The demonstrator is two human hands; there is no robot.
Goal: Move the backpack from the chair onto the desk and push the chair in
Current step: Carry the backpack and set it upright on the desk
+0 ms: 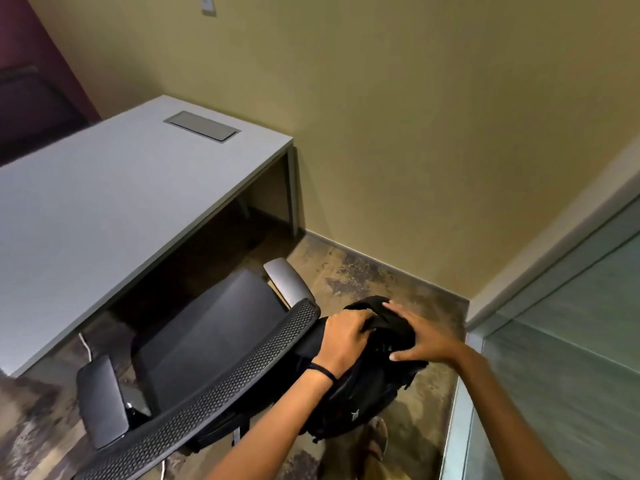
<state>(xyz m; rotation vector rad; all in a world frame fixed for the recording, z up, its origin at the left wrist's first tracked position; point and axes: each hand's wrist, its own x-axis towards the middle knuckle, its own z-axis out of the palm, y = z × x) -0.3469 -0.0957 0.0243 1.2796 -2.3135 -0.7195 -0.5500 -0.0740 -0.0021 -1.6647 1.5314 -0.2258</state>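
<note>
Left hand [343,336] grips the upright black backpack [367,386] top; right hand [420,336] rests spread on it.

One desk [104,209], one chair [207,358], one backpack [374,386], two hands, one wristband [320,371].

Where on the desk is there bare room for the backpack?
The desk top is bare from its front edge back to the grey cable hatch, the only fixture. It is crowded beside the chair backrest, where the left hand and right hand hold the backpack.
</note>
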